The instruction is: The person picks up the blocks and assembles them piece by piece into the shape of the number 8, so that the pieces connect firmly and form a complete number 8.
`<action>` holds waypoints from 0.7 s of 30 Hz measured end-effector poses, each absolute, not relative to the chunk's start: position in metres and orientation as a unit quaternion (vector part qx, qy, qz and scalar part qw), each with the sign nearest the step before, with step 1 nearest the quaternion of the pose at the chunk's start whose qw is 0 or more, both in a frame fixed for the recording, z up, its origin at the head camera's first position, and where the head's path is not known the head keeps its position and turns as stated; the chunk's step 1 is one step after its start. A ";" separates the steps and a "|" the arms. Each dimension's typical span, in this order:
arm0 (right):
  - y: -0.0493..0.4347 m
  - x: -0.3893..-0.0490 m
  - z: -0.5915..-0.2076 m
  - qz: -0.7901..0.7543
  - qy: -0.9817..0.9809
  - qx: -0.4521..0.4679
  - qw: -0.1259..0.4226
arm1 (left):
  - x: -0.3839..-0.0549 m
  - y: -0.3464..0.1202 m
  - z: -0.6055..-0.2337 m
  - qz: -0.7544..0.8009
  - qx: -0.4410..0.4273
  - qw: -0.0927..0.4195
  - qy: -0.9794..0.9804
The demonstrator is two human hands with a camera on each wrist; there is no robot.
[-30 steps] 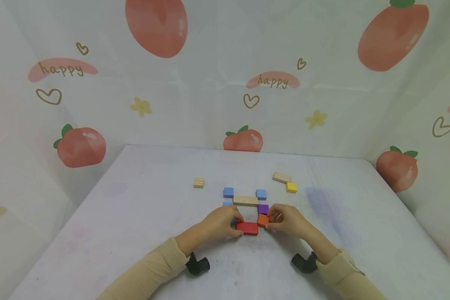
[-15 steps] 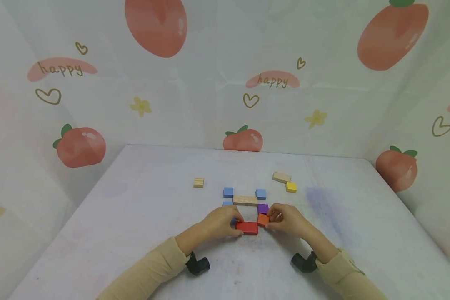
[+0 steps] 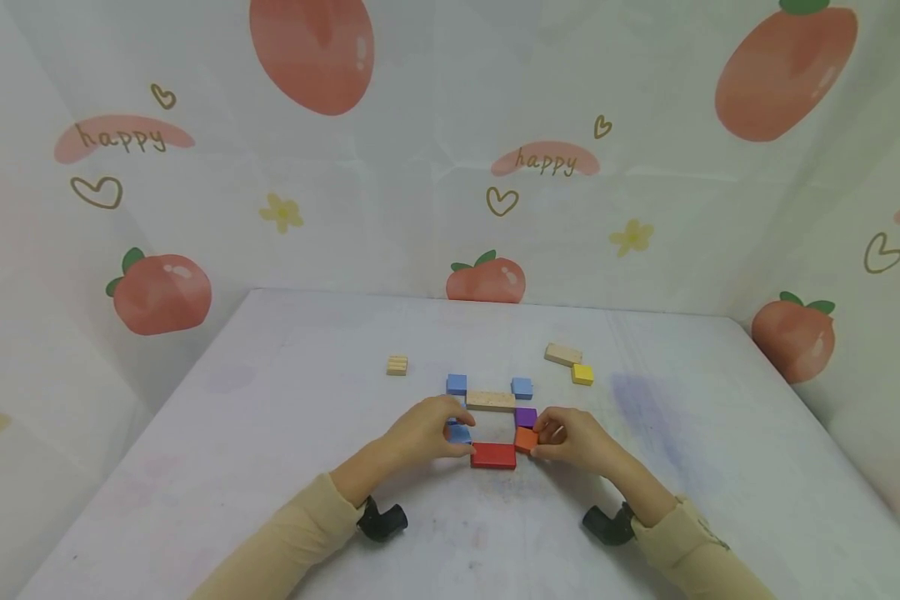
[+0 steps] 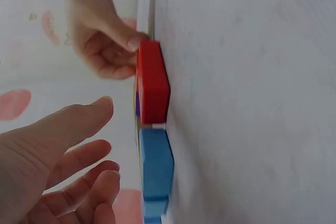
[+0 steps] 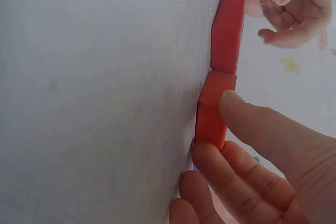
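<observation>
My right hand [image 3: 577,440] pinches an orange block [image 3: 526,440] between thumb and fingers; in the right wrist view the thumb lies on the top edge of this orange block [image 5: 212,114]. Touching its near end is a long red block [image 3: 493,457]. My left hand [image 3: 423,435] hovers above the left side with spread fingers and nothing between them; the left wrist view shows it apart from the red block [image 4: 154,85] and a blue block [image 4: 157,163]. A purple block [image 3: 526,417] lies behind the orange one. The left fingers partly cover two blue blocks [image 3: 459,434].
A plain wooden plank [image 3: 491,402] forms the ring's far side, with a blue block [image 3: 457,384] and another blue block [image 3: 522,388] at its ends. Farther back lie a ridged wooden block [image 3: 397,366], a wooden plank [image 3: 563,355] and a yellow block [image 3: 582,375].
My left hand has let go of the red block and moved left and slightly up, uncovering more of the blue block. The right hand and orange block stay put.
</observation>
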State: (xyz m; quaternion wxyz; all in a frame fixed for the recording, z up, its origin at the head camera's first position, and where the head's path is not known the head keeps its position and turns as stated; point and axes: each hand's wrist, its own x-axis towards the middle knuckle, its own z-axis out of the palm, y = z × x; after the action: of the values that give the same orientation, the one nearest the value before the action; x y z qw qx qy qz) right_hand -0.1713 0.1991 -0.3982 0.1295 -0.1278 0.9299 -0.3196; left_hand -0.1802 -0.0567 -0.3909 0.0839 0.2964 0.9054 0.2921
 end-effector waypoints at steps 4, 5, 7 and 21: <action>0.198 -0.171 -0.399 -0.320 0.930 -0.122 0.132 | -0.184 -0.069 -0.393 0.330 0.282 0.087 0.897; 0.198 -0.171 -0.399 -0.321 0.930 -0.120 0.132 | -0.184 -0.071 -0.394 0.337 0.279 0.090 0.895; 0.198 -0.170 -0.398 -0.321 0.930 -0.122 0.132 | -0.185 -0.074 -0.395 0.344 0.269 0.095 0.894; 0.198 -0.171 -0.398 -0.318 0.932 -0.120 0.129 | -0.187 -0.076 -0.402 0.322 0.254 0.087 0.908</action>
State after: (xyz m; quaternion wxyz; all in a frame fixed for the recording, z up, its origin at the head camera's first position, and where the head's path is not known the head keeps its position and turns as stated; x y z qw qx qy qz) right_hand -0.1706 0.1981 -0.3978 0.1293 -0.1197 0.9316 -0.3180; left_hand -0.1869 -0.0760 -0.4018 0.0867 0.2543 0.9079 0.3217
